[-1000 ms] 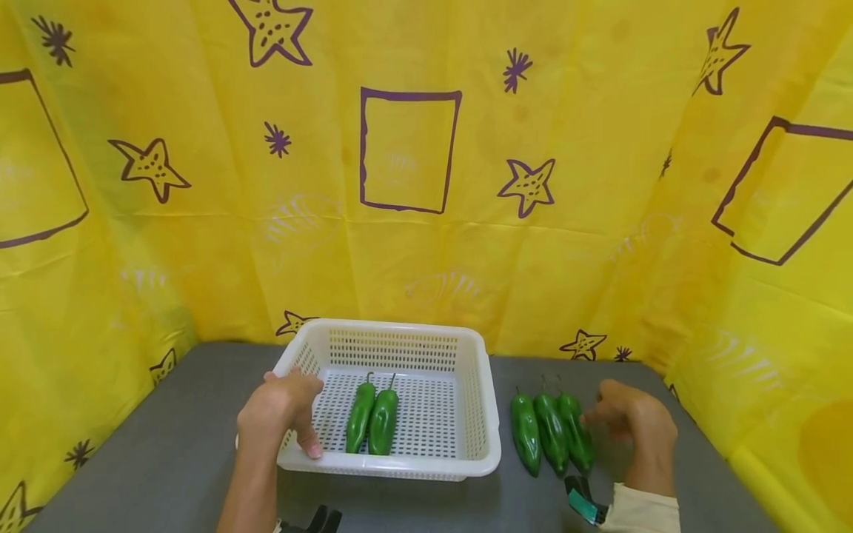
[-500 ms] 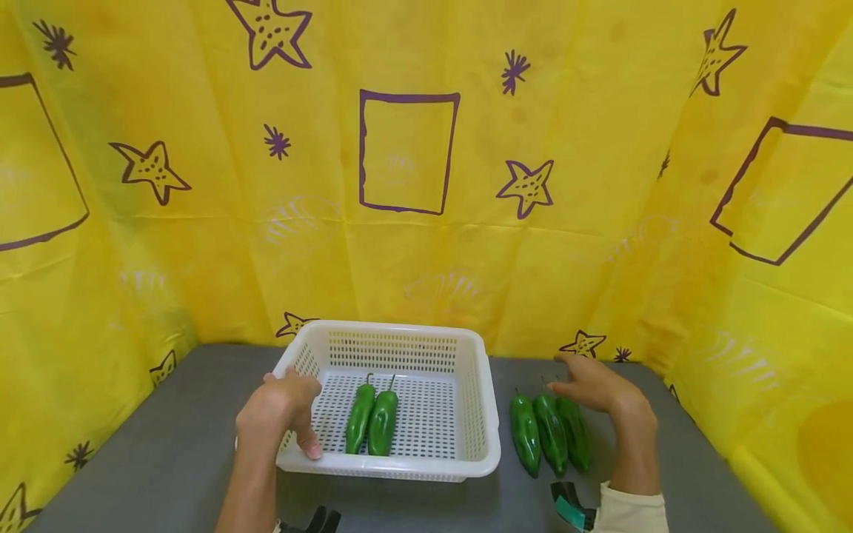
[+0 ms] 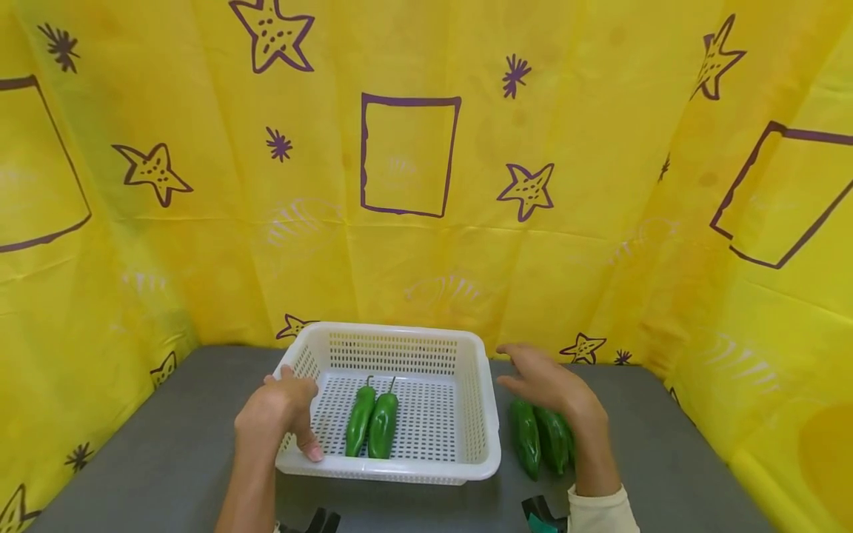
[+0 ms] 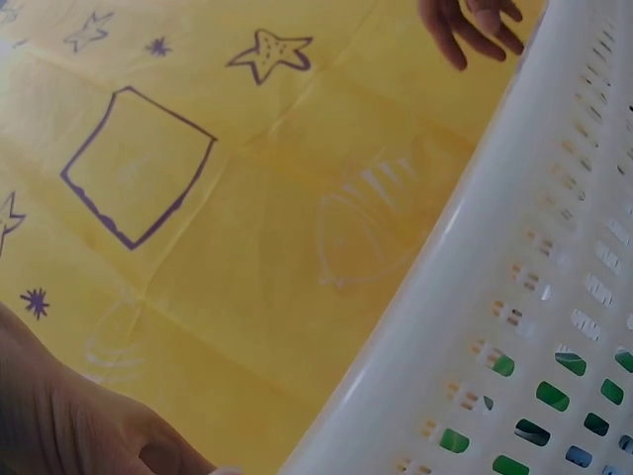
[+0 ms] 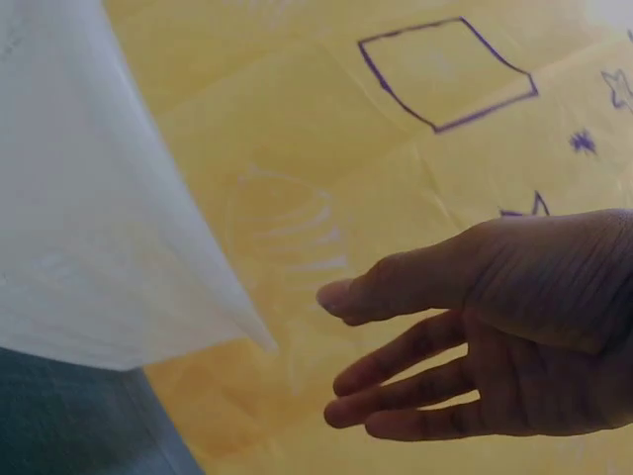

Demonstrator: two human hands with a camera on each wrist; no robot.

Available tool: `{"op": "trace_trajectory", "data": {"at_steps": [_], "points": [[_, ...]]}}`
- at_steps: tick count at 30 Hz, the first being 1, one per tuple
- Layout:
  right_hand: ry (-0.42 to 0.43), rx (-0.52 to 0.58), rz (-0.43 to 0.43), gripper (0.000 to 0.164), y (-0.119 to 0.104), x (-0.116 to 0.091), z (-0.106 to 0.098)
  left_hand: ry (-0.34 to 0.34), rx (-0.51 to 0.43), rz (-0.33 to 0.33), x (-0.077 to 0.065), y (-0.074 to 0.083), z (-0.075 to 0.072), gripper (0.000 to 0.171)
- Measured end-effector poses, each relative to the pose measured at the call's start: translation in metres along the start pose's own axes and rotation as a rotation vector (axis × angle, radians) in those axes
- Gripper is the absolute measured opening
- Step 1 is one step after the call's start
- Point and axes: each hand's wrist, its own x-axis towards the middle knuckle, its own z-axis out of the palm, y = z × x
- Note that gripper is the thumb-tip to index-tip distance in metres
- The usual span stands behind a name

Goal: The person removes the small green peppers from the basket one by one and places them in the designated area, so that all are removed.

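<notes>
To its right, the white basket (image 3: 426, 418) is gripped by the left hand (image 3: 283, 407), while green peppers (image 3: 526, 440) are partly hidden beneath the empty, loosely spread right hand (image 3: 548, 381)

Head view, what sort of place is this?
Probably a makeshift work booth: yellow starfish-print fabric lines three sides of a gray tabletop, where a white perforated basket holds two green chili peppers.

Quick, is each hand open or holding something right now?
Left hand: on the white plastic basket; whether it grips can't be told.
Right hand: open, holding nothing.
</notes>
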Motion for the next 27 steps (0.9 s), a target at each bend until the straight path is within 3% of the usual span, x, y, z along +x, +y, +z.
{"op": "trace_trajectory", "data": {"at_steps": [10,24,27], "points": [[-0.006,-0.055,-0.023,0.053,-0.040,0.018,0.027,-0.002,-0.035,-0.019,0.001,0.001,0.002,0.114],[-0.230,-0.260,-0.191,0.046,-0.087,0.039,0.081,-0.004,-0.010,-0.012,0.002,0.003,0.001,0.108],[-0.278,-0.270,-0.194,0.050,-0.092,0.041,0.091,-0.006,-0.016,-0.017,0.002,0.003,0.002,0.108]]}}
